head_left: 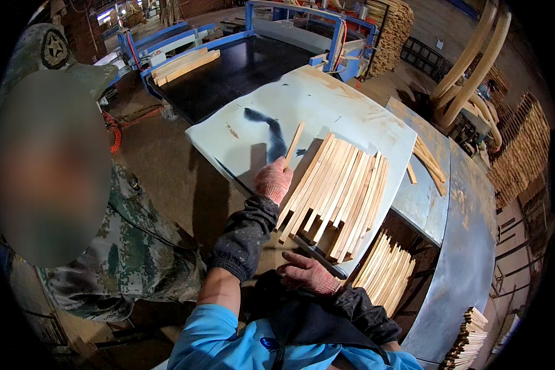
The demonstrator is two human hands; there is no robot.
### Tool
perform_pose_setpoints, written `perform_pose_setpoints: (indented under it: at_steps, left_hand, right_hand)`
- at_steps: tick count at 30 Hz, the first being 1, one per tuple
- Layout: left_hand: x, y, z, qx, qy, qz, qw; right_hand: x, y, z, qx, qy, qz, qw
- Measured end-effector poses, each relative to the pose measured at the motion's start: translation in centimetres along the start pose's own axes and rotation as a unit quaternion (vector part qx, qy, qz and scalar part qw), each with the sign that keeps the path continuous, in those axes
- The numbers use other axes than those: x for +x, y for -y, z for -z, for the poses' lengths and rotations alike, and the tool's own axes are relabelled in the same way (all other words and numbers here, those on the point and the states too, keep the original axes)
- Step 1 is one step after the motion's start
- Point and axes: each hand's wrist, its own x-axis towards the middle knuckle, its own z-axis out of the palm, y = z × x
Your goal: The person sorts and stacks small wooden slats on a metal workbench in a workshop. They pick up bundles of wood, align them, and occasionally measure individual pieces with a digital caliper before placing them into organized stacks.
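Left hand lifting one wooden slat clear of the fanned batch on the table.

The left hand [273, 179], gloved, is gripping a single wooden slat [294, 143] by its lower end, the grip closed tight around it, and is holding it tilted up above the pale table [327, 102], just beside the fanned row of slats [336, 194]. The right hand [309, 273], also gloved, is resting loosely open at the near edge of the table, holding nothing, close to the row's lower ends. In my judgement the slat is best kept gripped low and raised straight, so that its free end is not knocking its neighbours out of line, with the right hand steadying the row. A person in camouflage clothing [129, 253] is standing close at the left; more slats [385, 271] are lying stacked below the table edge.
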Motion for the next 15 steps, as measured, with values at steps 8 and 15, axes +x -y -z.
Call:
perform_pose_setpoints:
  at_steps: [8, 15]
  left_hand:
    - [0.0, 0.4, -0.3, -0.021, -0.035, -0.009, 0.999]
    - [0.0, 0.0, -0.3, -0.031, -0.019, -0.016, 0.999]
  right_hand:
    - [0.2, 0.5, -0.1, -0.002, 0.004, -0.01, 1.0]
    - [1.4, -1.5, 1.1, -0.056, 0.009, 0.035, 0.998]
